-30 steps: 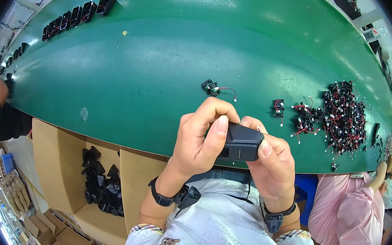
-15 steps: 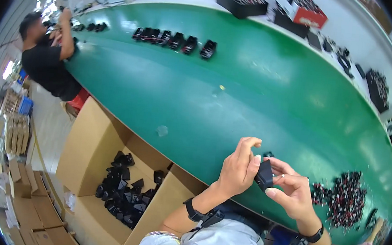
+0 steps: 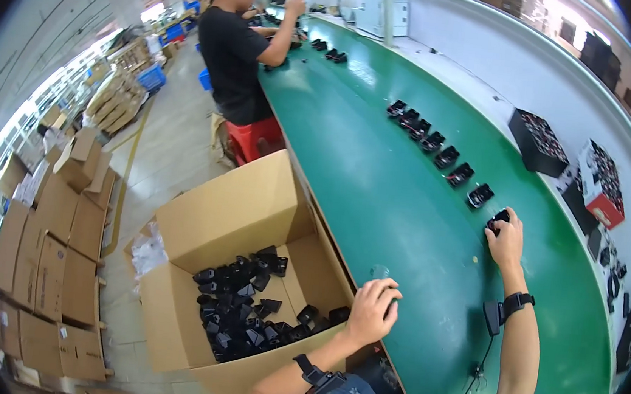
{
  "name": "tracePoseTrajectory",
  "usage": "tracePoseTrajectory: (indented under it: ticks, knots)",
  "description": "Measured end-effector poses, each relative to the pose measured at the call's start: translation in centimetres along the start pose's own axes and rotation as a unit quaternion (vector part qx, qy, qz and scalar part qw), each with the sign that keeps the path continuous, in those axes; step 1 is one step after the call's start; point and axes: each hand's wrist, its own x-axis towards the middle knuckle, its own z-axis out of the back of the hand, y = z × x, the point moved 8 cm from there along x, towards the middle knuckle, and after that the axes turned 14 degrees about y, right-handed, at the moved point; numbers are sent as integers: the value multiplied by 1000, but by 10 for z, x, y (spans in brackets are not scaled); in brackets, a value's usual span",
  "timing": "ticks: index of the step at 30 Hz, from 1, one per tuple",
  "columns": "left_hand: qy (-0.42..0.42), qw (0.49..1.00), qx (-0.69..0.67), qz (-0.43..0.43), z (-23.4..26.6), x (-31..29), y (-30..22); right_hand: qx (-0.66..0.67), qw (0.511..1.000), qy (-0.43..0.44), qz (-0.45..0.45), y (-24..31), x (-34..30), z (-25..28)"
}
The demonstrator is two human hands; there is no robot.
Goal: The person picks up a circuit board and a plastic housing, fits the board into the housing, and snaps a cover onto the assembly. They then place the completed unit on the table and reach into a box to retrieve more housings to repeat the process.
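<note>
A black housing is gripped by the right hand at the near end of the housing row. The left hand is curled by the green table's edge, contents unclear. Ample width separates row from cardboard box.

Right hand is way out over the green table, fingers wrapped around a black case right at the near end of a slanted row of black cases, bits of red showing in some. Left hand is back by the table's edge, curled, with something dark peeking out beside it, can't tell what. Big open cardboard box sits just beside the table, loose pile of black pieces inside. Further up there's a co-worker in a black shirt by a red stool. Stacked cartons over on the left.
</note>
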Motion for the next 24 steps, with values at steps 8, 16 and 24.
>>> tracePoseTrajectory:
  ticks: [8,16,24]
  knots:
    - [-15,1000,-13,-2,2,-1,6,-17,998,-40,39,2,7,-10]
    - [-86,995,-50,-15,46,-16,40,-14,991,63,119,13,-87,42]
    - [138,862,209,440,90,-150,369,0,983,174,60,28,-300,88]
